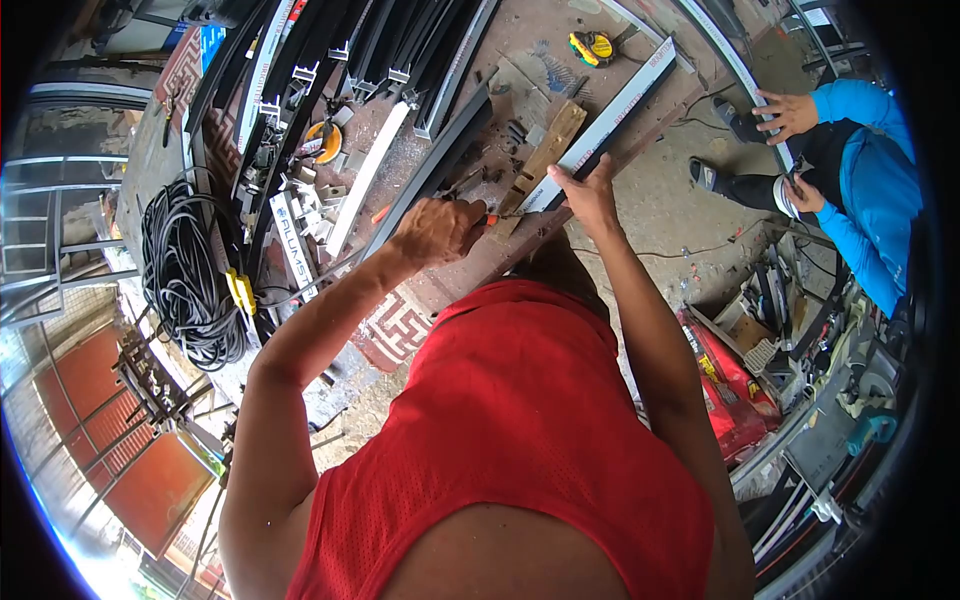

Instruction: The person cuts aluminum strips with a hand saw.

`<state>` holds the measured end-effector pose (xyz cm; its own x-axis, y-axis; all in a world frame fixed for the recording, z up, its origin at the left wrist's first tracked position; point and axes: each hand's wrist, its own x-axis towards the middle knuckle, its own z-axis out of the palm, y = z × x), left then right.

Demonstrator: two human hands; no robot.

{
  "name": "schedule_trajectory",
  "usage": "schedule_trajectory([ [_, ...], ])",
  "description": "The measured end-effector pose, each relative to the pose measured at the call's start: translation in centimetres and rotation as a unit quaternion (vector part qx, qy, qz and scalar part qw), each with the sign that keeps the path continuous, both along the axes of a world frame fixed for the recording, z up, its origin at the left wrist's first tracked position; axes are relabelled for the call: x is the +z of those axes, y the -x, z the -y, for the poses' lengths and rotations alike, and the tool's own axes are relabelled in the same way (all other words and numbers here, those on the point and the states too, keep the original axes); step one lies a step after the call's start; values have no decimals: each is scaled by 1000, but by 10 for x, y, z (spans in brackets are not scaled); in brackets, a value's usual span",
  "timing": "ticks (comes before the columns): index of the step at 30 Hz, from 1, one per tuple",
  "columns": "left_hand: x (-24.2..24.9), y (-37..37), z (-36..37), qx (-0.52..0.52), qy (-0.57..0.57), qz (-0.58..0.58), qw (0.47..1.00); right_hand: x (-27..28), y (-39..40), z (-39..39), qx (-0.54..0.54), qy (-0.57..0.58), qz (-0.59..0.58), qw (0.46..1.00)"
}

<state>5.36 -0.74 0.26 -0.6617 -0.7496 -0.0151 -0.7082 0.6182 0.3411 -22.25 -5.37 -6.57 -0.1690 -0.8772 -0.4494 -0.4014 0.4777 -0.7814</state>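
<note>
1. Left hand (437,230) is closed around an orange-handled tool (487,219), tip pointing right toward the profile's near end.
2. Right hand (585,195) presses flat on the long white-wrapped aluminium profile (610,125), which runs diagonally up-right across the workbench (560,40).

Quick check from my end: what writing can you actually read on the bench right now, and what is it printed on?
"ALUMS", then cut off: white strip lying among the dark profiles at left.
Dark lettering on the long white-faced profile under the right hand: too blurred to read.
Yellow tape measure: markings too small.
Red box at right: print unreadable.
</note>
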Motion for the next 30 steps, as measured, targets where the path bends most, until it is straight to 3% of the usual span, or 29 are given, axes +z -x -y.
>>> schedule_trajectory([
  [1, -2, -1, -4, -13, 57, -7, 998, -1, 0, 0, 0, -1, -1, 1000],
  [3, -5, -1, -7, 1, 50, -9, 999, -3, 1, 1, -1, -1, 0, 1000],
  [5, -7, 3, -6, 53, -77, -2, 996, -3, 2, 2, -1, -2, 6, 1000],
  [8, 3, 6, -4, 58, -105, -11, 993, 0, 2, 2, 0, -6, 13, 1000],
  [11, -3, 1, -10, 45, 15, -40, 998, 19, -1, 2, -8, -38, 49, 998],
  [17, -2, 0, -9, 43, 37, -32, 998, 1, 2, 1, -8, -18, 12, 1000],
  [23, -3, 9, -4, 56, -113, 37, 991, 33, -3, 3, -11, -76, 88, 993],
  [26, -2, 13, -2, 69, -173, 66, 980, 10, 1, 3, 0, -46, 29, 999],
  [30, -14, 7, -4, 69, -168, 47, 982, -6, 2, 3, 6, -29, -24, 999],
])
